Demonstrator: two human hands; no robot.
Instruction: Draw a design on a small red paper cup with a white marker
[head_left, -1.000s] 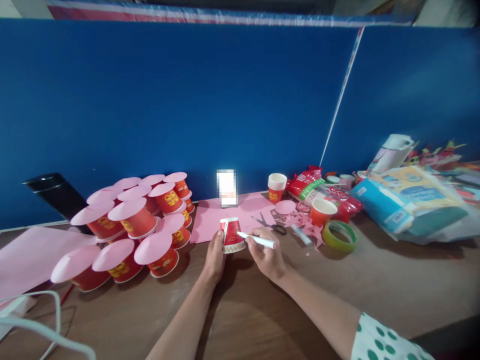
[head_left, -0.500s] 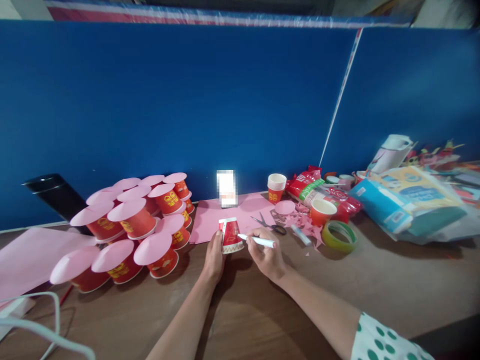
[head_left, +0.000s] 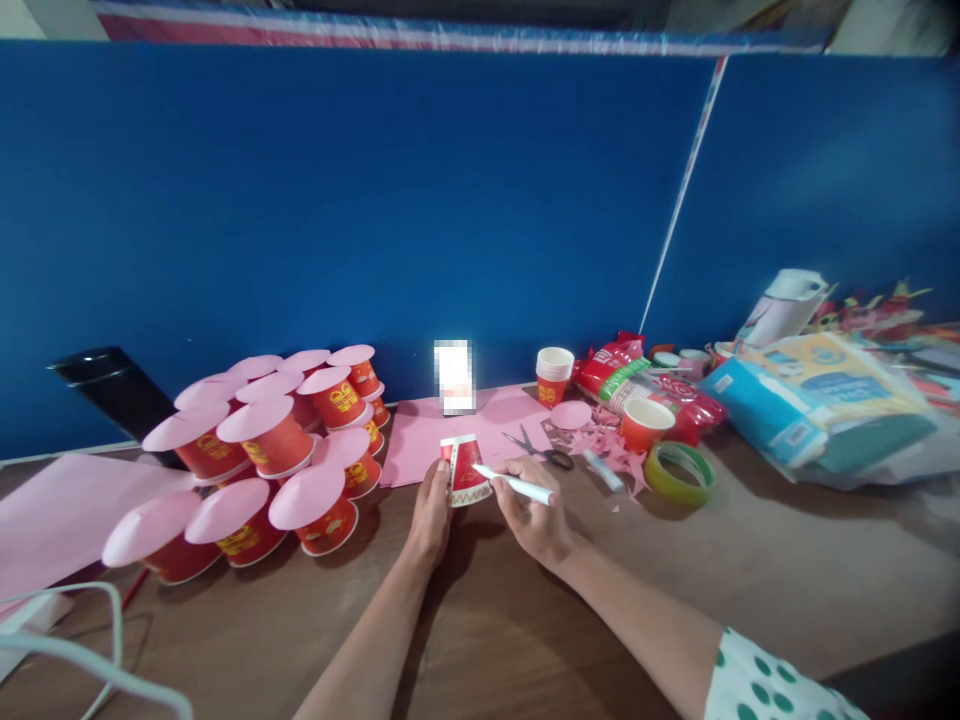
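My left hand is closed around the left side of a small red paper cup, its thumb on the near face. The cup has white edges and a zigzag line along its lower rim. Pinched in my right hand is a white marker pen, its tip at the cup's red side. Behind the cup lie pink paper sheets, and a pair of scissors rests open just beyond my right hand.
Several red cups with pink paper discs stand at left. To the right are a cup stack, a tilted cup, a tape roll, pink scraps and a blue package. A bright phone stands against the blue partition.
The cup has turned slightly in my left hand. The pen tip has moved a little up the cup's side, and the pen's rear end has shifted slightly right and down.
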